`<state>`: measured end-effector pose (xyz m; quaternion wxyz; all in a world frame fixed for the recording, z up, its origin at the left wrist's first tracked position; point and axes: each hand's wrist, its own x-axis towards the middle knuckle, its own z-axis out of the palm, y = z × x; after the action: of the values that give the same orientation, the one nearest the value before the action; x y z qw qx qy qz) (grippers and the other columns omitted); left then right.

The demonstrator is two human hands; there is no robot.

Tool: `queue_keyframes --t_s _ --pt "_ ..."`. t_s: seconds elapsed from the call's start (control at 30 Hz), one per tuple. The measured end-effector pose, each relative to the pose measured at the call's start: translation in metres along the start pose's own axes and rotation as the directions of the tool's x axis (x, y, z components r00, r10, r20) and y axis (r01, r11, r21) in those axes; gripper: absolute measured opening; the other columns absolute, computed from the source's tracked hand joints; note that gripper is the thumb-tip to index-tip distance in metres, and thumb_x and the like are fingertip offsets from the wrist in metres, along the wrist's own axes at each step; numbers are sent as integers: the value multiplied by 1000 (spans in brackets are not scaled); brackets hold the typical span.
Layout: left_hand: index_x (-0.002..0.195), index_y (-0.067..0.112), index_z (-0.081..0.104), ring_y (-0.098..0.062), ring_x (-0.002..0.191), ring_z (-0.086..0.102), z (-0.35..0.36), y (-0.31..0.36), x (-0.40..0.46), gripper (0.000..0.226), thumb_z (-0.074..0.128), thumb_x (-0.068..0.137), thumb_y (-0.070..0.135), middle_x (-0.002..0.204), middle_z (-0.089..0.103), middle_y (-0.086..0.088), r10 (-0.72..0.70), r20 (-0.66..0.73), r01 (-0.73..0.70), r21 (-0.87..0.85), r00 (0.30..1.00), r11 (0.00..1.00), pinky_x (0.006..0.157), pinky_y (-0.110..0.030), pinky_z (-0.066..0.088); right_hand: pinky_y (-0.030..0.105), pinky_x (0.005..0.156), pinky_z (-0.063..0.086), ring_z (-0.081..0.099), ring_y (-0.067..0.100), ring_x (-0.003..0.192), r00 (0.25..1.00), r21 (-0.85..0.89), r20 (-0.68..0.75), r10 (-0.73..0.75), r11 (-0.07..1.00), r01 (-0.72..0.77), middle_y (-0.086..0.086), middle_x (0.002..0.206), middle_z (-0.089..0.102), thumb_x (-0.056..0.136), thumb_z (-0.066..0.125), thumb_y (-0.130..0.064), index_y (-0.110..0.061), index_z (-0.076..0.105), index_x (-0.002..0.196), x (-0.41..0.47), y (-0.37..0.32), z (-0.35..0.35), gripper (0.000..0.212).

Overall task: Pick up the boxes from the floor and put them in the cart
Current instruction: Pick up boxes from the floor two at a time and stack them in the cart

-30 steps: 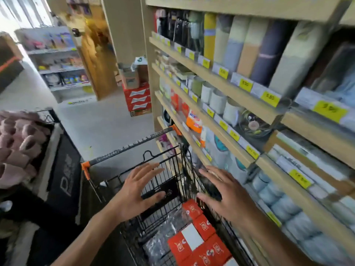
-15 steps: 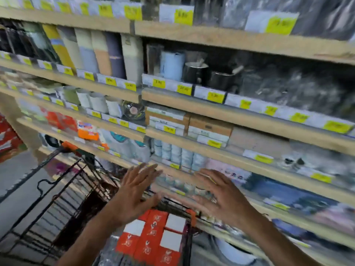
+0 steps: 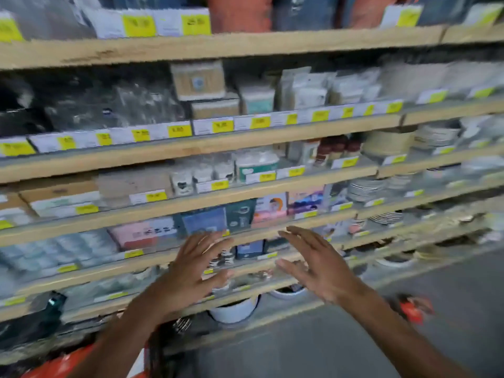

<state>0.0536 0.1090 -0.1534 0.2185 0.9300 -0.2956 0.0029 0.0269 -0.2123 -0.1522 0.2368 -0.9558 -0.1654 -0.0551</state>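
My left hand (image 3: 195, 271) and my right hand (image 3: 316, 266) hover side by side in front of the shop shelves, fingers spread and straight, holding nothing. At the bottom left an orange-red box (image 3: 62, 364) shows in a blurred strip behind my left forearm. The dark wire edge of the cart (image 3: 156, 347) stands just right of that forearm. On the grey floor at the right lies a blurred orange-red box (image 3: 411, 309), beyond my right forearm.
Wooden shelves (image 3: 218, 195) packed with packaged goods and yellow price tags fill the view ahead. White bowls (image 3: 234, 309) sit on the lowest shelf. Grey floor (image 3: 436, 309) stretches along the shelf's foot at the lower right.
My view has swung right along the shelves. The cart and its boxes slid to the bottom left corner, and a box on the floor came into view. Both hands stayed spread and empty.
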Motion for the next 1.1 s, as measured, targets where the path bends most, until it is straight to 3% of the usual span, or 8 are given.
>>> queue_keyframes --t_s 0.17,0.33,0.43,0.57,0.7,0.87,1.0,1.1 --pt "153 47 24 -2 151 -2 49 88 85 72 29 88 78 161 7 26 197 90 -190 -84 976 978 123 -33 6 42 114 37 32 13 146 955 6 -137 261 965 -263 -13 158 36 91 32 -82 -41 38 151 -91 82 -51 72" --pt "151 40 33 7 146 9 105 163 148 68 35 92 74 153 15 35 454 126 -435 -151 882 888 118 -15 7 41 116 36 33 13 146 848 -10 -213 485 867 -498 -11 158 37 93 36 -78 -41 33 151 -174 129 -82 70" --pt "152 37 34 0 148 15 138 195 180 72 36 92 75 157 26 21 557 180 -525 -199 811 828 121 -27 14 44 111 41 40 14 141 755 15 -278 594 788 -615 -11 155 41 90 34 -82 -39 37 150 -213 142 -87 74" --pt "152 31 39 1 147 17 170 229 216 73 41 91 72 157 29 17 681 195 -621 -293 706 727 120 -19 10 33 115 38 42 14 140 637 42 -324 699 684 -729 -10 152 44 90 38 -79 -35 42 148 -245 146 -88 73" --pt "151 34 38 -3 149 16 199 244 249 79 39 87 79 158 28 15 751 229 -640 -408 619 652 122 -29 15 25 113 31 42 15 139 511 65 -358 782 566 -821 -8 153 44 90 44 -74 -35 42 150 -257 144 -84 71" --pt "152 36 35 -5 149 19 227 254 282 75 44 88 75 157 30 16 832 258 -675 -490 492 551 122 -30 16 34 116 37 40 14 141 315 164 -375 872 397 -903 -12 154 40 89 39 -78 -38 38 150 -262 139 -77 73" --pt "153 33 35 -2 148 18 249 271 295 77 46 87 71 158 28 16 880 291 -679 -560 376 475 117 -13 5 37 112 42 40 11 142 155 220 -412 898 263 -939 -16 155 38 94 43 -72 -42 34 151 -272 120 -73 65" --pt "152 35 35 -3 148 18 272 291 294 77 45 87 73 158 28 15 917 304 -681 -616 258 396 121 -23 11 36 112 42 38 10 142 20 253 -423 906 140 -957 -16 155 37 94 43 -72 -40 33 152 -289 100 -63 67"
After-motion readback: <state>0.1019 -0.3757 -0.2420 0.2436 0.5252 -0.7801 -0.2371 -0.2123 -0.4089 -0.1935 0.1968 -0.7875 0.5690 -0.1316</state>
